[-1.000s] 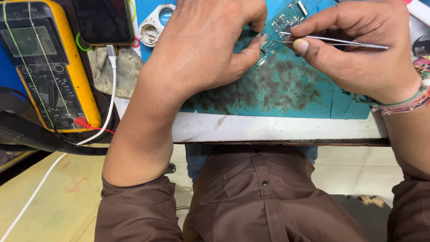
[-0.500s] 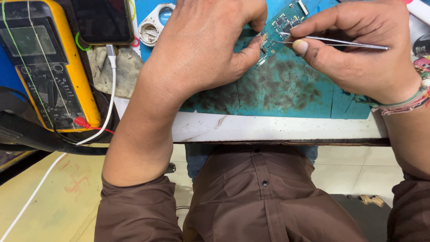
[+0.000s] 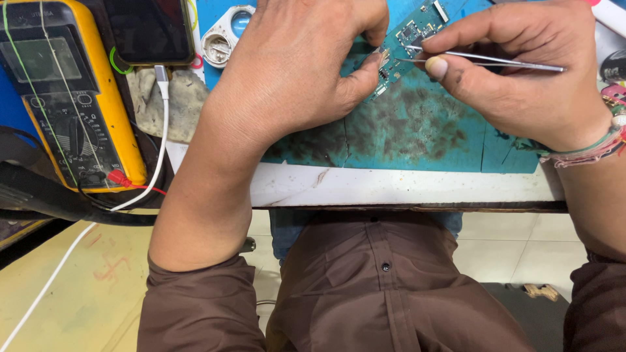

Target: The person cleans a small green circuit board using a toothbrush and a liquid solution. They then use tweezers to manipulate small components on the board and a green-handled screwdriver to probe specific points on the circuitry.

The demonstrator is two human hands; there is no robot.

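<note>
Head view, left hand (image 3: 293, 72) pinching circuit board (image 3: 407, 39) edge, right hand (image 3: 521, 78) gripping tweezers (image 3: 482, 60).

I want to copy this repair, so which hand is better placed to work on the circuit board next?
Probably the right hand: it holds the tweezers, whose tips already rest on the circuit board. The left hand pins the board's edge against the mat.

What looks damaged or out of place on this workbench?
The teal work mat is heavily stained with dark, sooty blotches below the circuit board, and it looks cut or cracked near its right end. Otherwise nothing looks spilled or askew.
</note>
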